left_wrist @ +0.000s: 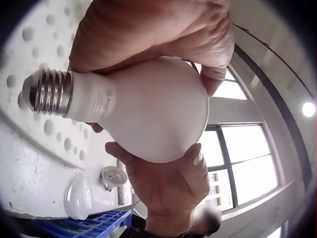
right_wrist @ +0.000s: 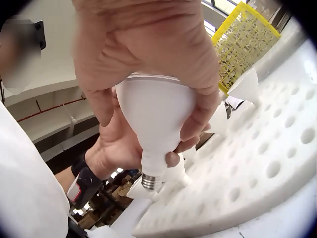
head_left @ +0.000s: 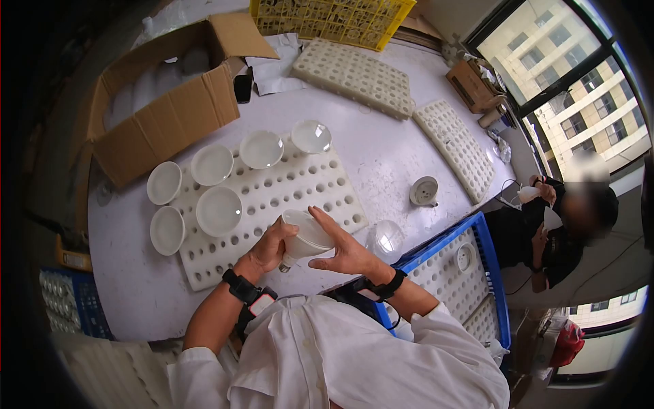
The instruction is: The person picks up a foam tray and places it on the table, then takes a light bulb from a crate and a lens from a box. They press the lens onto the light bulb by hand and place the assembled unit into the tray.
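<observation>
A white bulb with a wide round face and a metal screw base (head_left: 306,238) (left_wrist: 153,111) (right_wrist: 157,111) is held between both hands above the front edge of a white foam tray with holes (head_left: 272,204). The left hand (head_left: 269,247) (right_wrist: 119,144) grips it around the body and neck. Thumb and fingers of the right hand (head_left: 340,244) (left_wrist: 166,183) curl over opposite sides of its wide end. The screw base points down toward the person in the head view. Several similar bulbs (head_left: 219,211) stand face up in the tray's left and far parts.
Right of the tray are a clear dome (head_left: 385,241) and a small round white part (head_left: 424,191). A blue crate (head_left: 501,300) stands at the right edge. Behind are an open carton (head_left: 170,126), more foam trays (head_left: 354,78) and a yellow crate (head_left: 327,24). Another person (head_left: 558,232) is at right.
</observation>
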The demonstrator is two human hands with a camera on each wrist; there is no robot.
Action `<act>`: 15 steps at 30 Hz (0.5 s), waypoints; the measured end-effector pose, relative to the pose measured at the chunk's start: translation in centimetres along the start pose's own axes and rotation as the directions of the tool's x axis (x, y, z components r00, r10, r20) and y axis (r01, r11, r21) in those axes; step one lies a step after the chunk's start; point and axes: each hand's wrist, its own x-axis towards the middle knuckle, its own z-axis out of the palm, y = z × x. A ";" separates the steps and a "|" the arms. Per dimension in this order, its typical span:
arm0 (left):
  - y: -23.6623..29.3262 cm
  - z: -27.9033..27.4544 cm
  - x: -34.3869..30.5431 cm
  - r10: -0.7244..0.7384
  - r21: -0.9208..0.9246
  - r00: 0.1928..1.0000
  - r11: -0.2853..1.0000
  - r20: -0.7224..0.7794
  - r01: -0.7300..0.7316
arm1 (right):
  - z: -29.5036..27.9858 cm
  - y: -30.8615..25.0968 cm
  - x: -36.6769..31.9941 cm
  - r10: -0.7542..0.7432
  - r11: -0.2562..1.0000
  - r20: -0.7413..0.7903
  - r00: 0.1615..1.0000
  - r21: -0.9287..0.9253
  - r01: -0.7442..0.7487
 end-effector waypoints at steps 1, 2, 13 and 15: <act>-0.1 -0.3 0.1 -0.036 -0.219 0.997 0.974 0.073 0.051 | -0.4 -0.1 0.1 -0.014 0.996 -0.033 0.999 0.086 0.017; -0.3 -0.4 0.1 -0.042 -0.275 0.996 0.960 0.075 0.061 | -0.6 -0.4 -0.2 0.047 0.961 -0.073 0.996 0.277 -0.025; -2.2 -1.6 0.7 -0.152 -0.572 0.970 0.786 0.189 0.234 | -0.4 0.5 -0.1 0.140 0.944 -0.307 0.941 0.329 -0.033; -2.3 -1.7 0.7 -0.157 -0.543 0.969 0.805 0.192 0.238 | -0.5 0.3 0.0 0.120 0.962 -0.320 0.940 0.273 -0.030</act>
